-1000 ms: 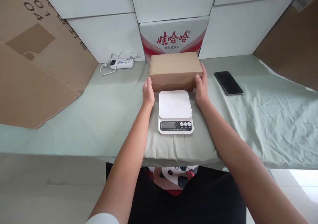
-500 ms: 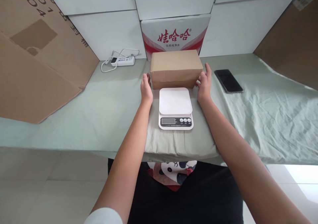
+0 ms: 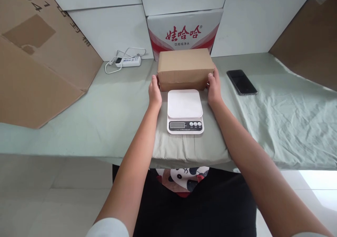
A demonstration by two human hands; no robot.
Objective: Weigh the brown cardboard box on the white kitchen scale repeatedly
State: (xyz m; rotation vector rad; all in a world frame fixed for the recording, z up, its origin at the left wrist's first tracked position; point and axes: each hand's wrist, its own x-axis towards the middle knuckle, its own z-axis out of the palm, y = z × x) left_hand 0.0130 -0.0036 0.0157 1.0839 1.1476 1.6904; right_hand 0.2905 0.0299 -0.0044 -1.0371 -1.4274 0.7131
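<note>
A brown cardboard box (image 3: 185, 72) sits on the cloth-covered table, just behind a white kitchen scale (image 3: 185, 103). My left hand (image 3: 154, 92) presses against the box's left side near its front corner, its thumb up and the other fingers mostly hidden. On the opposite side, my right hand (image 3: 214, 89) grips the box's right end, with the thumb at the front corner and fingers along the side. Nothing lies on the scale's platform, and its display looks blank. Both forearms reach past the scale, one on each side.
Right of the box lies a black smartphone (image 3: 241, 82). A white power strip (image 3: 128, 61) with a coiled cable rests at the back left. Large cardboard panels (image 3: 39, 79) flank the table, and a red-and-white printed carton (image 3: 184, 30) stands against the white boxes behind.
My right hand has moved inward, and its raised fingers now lie against the box's right end. My left hand stays at the left side. The whole view has shifted slightly.
</note>
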